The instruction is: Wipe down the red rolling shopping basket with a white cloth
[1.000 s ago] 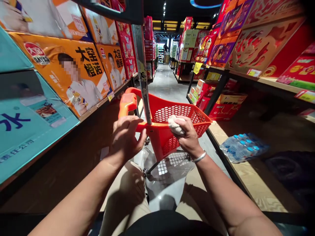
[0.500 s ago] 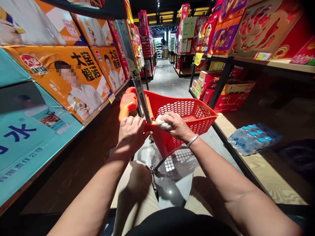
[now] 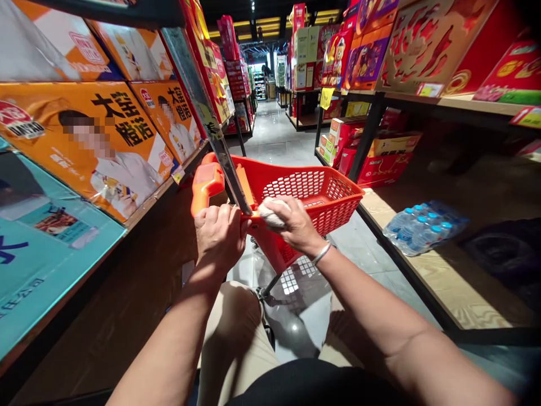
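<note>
A red plastic shopping trolley (image 3: 270, 248) with a perforated basket stands in front of my knees. My left hand (image 3: 218, 232) is closed over its near edge, fingers curled over the top and the thumb toward the post. In my right hand (image 3: 302, 226) is a bunched white cloth (image 3: 273, 213), pressed against the trolley's near rim just right of the post. A worn metal post (image 3: 211, 127) rises from the rim between the hands, leaning up and left. Beyond my left hand an orange handle-like part (image 3: 207, 181) sticks up.
Orange drink cartons (image 3: 84, 141) and a turquoise carton (image 3: 54, 237) fill the left shelf. On the right, a wrapped pack of water bottles (image 3: 422, 228) lies on a low shelf (image 3: 477, 304), with red gift boxes (image 3: 389, 160) farther along. A grey tiled aisle (image 3: 270, 127) runs ahead.
The trolley and both hands sit slightly further left in view, and the shelves have shifted left too. The right hand has turned a little with the cloth, still at the rim.
</note>
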